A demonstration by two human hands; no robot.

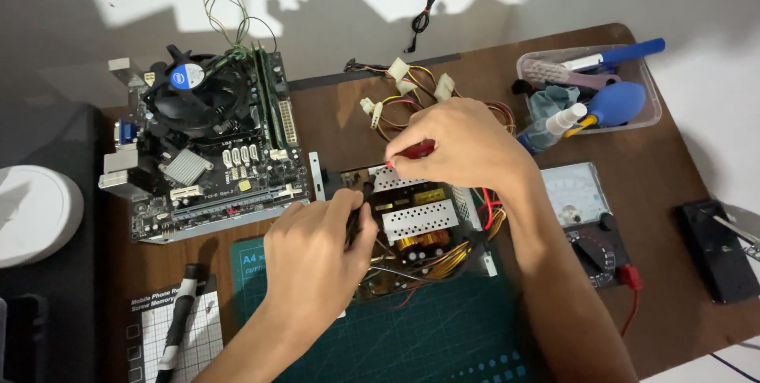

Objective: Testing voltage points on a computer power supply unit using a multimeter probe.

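Opened power supply unit w/ bare circuit board, perforated metal heat sinks and copper-wound coils (419, 224) sits mid-table, partly on the dark green gridded cutting mat (443, 335). Its cover is already off and the internals are exposed; both probes are down among the parts, so probing looks under way, not finished. No way to judge how many points are left.

Right hand (467, 145) pinches the slim red meter probe (413, 149), tip at the board's upper left edge. Left hand (317, 256) is wrapped around the black meter probe (358, 213), held just beside the heat sink.

Analog multimeter w/ white dial face and black selector knob (582, 213) lies just right of the unit; needle position too small to read. The exact contact pts of both probe tips are hidden by fingers. Unit's lower left is covered by the left hand.

Further out: green-black computer motherboard w/ round black cooler fan (210, 145) at left, clear plastic tray of tools (645, 106) at upper right. Black pen-shaped tool (178, 316) is cut off at the bottom edge.
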